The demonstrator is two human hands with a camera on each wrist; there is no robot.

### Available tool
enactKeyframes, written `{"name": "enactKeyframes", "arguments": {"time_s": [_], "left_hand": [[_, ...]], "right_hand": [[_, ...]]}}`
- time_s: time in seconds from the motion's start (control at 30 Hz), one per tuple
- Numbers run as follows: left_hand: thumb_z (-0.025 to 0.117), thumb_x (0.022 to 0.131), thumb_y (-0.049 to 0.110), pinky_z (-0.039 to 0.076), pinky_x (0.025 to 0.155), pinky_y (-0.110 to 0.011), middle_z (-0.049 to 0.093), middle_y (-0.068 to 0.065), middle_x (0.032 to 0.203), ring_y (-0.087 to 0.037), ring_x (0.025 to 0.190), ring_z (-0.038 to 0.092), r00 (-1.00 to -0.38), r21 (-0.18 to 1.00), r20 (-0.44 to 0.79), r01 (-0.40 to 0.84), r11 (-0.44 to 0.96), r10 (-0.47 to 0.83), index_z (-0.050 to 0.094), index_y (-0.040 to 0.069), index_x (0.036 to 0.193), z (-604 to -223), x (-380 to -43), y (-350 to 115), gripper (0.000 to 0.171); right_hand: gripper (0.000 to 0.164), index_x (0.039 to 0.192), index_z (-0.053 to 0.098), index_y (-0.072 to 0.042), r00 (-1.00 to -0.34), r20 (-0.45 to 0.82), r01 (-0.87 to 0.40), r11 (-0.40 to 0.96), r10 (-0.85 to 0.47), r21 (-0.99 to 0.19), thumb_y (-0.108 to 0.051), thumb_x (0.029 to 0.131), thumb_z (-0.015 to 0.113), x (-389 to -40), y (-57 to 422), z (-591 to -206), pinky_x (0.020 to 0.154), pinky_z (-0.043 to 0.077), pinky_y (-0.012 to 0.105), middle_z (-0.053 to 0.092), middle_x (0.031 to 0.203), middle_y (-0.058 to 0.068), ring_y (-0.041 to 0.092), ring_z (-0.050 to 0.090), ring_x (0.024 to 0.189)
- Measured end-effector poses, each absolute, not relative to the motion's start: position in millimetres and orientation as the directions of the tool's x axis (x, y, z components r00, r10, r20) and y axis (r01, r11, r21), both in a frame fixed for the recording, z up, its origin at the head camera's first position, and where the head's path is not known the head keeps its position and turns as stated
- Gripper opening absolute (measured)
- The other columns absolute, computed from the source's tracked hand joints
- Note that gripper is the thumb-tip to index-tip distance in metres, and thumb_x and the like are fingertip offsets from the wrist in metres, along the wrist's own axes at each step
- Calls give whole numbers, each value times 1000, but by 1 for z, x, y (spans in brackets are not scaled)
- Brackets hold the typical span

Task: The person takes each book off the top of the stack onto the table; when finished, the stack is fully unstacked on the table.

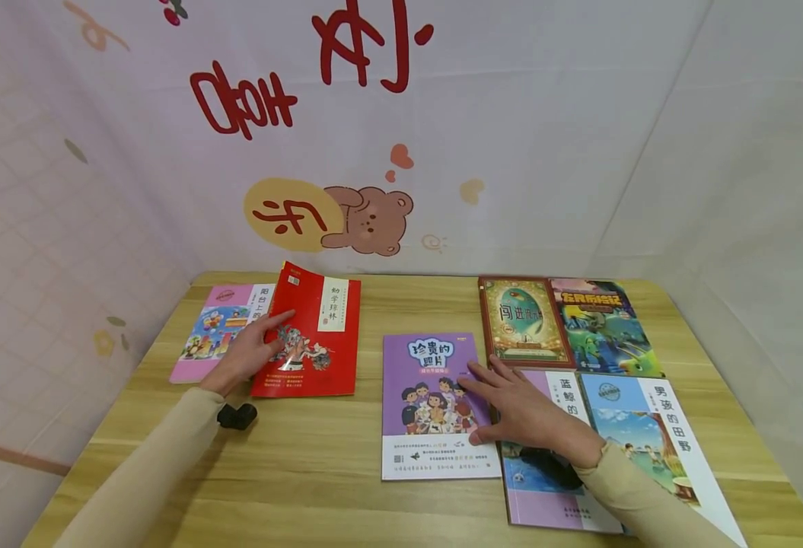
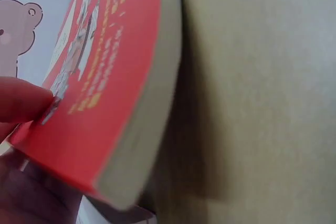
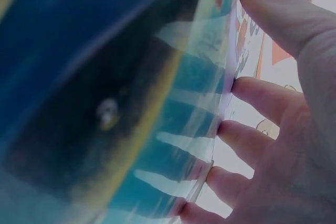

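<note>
My left hand [image 1: 246, 354] grips a red book [image 1: 336, 358] by its left edge. In the left wrist view, the thumb lies on the red cover [image 2: 113, 77] and the other fingers are beneath, with that side raised off the wood. The book's upper left overlaps a pink book [image 1: 199, 369]. Spread fingers of my right hand [image 1: 524, 403] touch the right edge of a purple book [image 1: 401, 396], which lies flat mid-table. Below the right palm is a whale-picture book [image 1: 545, 495], its blue cover [image 3: 105, 103] filling much of the right wrist view.
At the right, a brown-framed green book [image 1: 527, 354] and a colourful dinosaur book [image 1: 613, 335] lie side by side. A light-blue book [image 1: 623, 388] lies in front of them, partly under the right sleeve. White printed cloth [image 1: 545, 152] encloses the wooden table [image 1: 319, 472].
</note>
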State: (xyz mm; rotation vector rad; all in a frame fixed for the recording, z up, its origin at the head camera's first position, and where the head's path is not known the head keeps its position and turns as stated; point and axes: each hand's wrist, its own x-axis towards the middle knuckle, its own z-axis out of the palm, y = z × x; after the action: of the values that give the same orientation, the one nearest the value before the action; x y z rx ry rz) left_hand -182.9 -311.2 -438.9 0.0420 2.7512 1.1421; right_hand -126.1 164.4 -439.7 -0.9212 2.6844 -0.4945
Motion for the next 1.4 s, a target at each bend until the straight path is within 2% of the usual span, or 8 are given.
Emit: {"name": "enactKeyframes", "arguments": {"time_s": [0.27,0.47,0.57,0.73,0.83,1.03,1.27,1.4], "left_hand": [[58,98,1,46,103,-63,34,-31,155,-48,126,43,-987,653,-149,-53,756,60,41,2,158,-442,-187,-309,63],[60,94,-1,50,99,-60,41,-36,149,-48,119,49,-994,552,-99,-21,834,40,40,-3,156,-441,-191,-300,65],[60,92,-4,45,104,-63,37,-39,153,-53,128,46,-994,507,-105,-29,861,28,40,-4,155,-439,-190,-294,67],[62,93,-4,34,113,-66,24,-40,160,-57,145,27,-994,469,-99,1,883,54,41,-5,154,-439,-186,-282,64],[66,94,0,31,114,-66,27,-36,161,-55,148,24,-996,484,-42,48,874,78,44,-4,153,-440,-181,-272,63],[67,95,6,38,111,-65,40,-30,157,-49,142,40,-989,573,80,144,807,120,49,-3,151,-435,-161,-245,59],[68,96,5,39,112,-63,49,-25,152,-44,139,47,-974,678,172,226,700,147,52,-1,149,-430,-136,-214,55],[68,97,3,42,111,-60,52,-19,152,-40,138,50,-976,771,155,216,599,154,53,2,150,-431,-119,-195,55]], "right_hand": [[93,157,47,-13,-761,-138,-542,739,-634,-400,-54,82,83,-126,163,-442,116,19,72,31,166,19,52,16,152],[92,157,47,-14,-770,-135,-533,744,-624,-402,-53,81,84,-126,164,-442,117,19,72,31,166,18,51,15,153],[92,157,47,-13,-766,-137,-533,740,-628,-410,-53,82,83,-126,164,-442,116,20,73,31,166,19,52,15,153],[92,157,47,-14,-765,-149,-531,743,-627,-407,-52,82,84,-126,164,-442,116,19,73,30,167,19,51,15,153],[92,157,47,-14,-768,-148,-529,748,-623,-400,-51,82,84,-127,165,-441,117,18,72,30,167,18,50,14,153],[92,157,47,-13,-766,-149,-532,746,-626,-400,-52,82,84,-127,165,-441,116,18,73,30,167,19,51,15,153],[92,157,47,-13,-767,-145,-530,744,-626,-406,-52,82,84,-126,164,-439,117,18,72,30,167,19,51,15,153],[92,157,47,-13,-767,-141,-532,742,-626,-408,-52,82,84,-126,164,-438,116,18,73,30,166,19,52,15,153]]}}
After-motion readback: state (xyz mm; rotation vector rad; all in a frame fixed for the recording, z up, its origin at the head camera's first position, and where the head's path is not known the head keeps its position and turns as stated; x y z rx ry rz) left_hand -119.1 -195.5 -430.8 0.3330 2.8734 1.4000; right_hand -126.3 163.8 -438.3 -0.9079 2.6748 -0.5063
